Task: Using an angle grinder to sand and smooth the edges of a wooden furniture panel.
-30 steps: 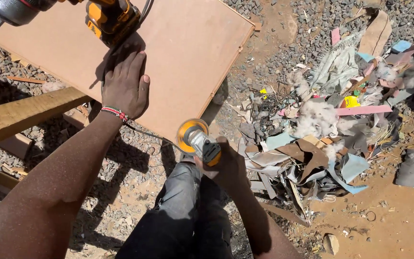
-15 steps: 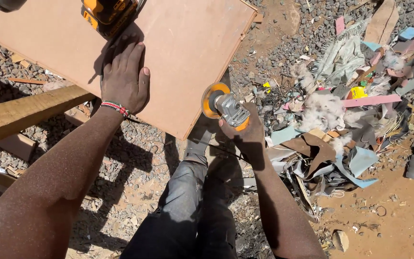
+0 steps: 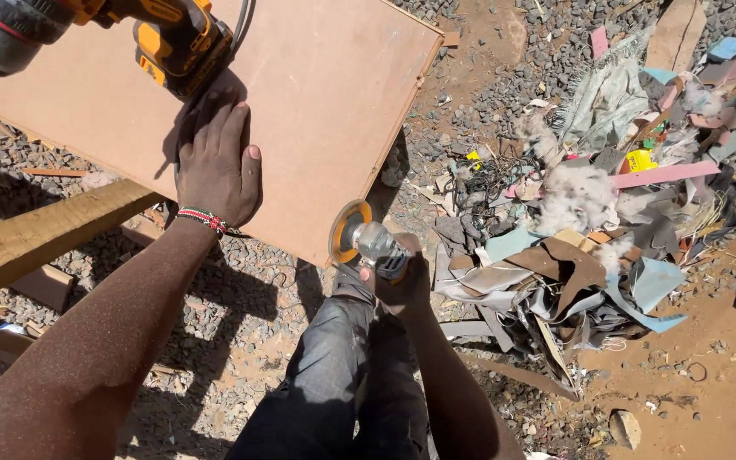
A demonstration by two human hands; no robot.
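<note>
- Left hand (image 3: pixel 215 162) lies flat, fingers spread, pressing the brown board (image 3: pixel 317 102) in the upper middle of the frame, which rests on a timber beam (image 3: pixel 44 230) at left.
- Right hand (image 3: pixel 402 281) is wrapped tight around an angle grinder (image 3: pixel 364 243), its orange disc right at the board's lower edge.
- I'd keep the palm pressing well away from the disc and feed the edge slowly.
- A yellow cordless drill (image 3: pixel 129 34) sits on the board, upper left.
- Small yellow container (image 3: pixel 641 159) with a label sits in the scrap pile (image 3: pixel 572 221) at right; too small to make out.
</note>
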